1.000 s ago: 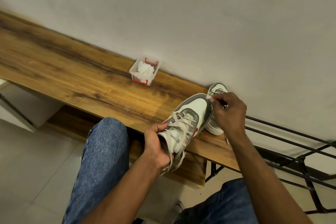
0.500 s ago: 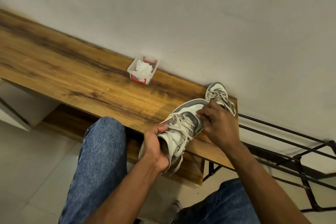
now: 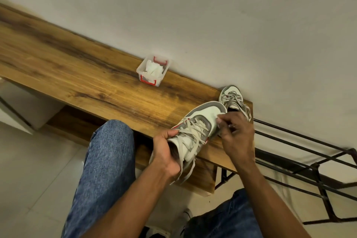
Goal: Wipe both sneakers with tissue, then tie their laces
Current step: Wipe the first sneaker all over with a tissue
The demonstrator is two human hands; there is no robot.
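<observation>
A white and grey sneaker (image 3: 201, 118) with red trim lies on the wooden bench (image 3: 96, 87), its loose laces hanging over the front edge. My left hand (image 3: 166, 152) grips it at the heel opening. My right hand (image 3: 237, 135) rests against the right side of its toe with curled fingers that pinch a small white scrap, apparently tissue (image 3: 218, 122), mostly hidden. The second sneaker (image 3: 231, 96) stands behind, by the wall at the bench's right end, laces loose.
A clear plastic box with red clips (image 3: 152, 70) holding white tissues stands on the bench by the wall. A black metal rack (image 3: 309, 152) runs off to the right. My jeans-clad knees (image 3: 108, 160) are below the bench edge.
My right hand slid from the tip of the toe back along the sneaker's right side. The second sneaker behind it came into view. My left hand kept its hold.
</observation>
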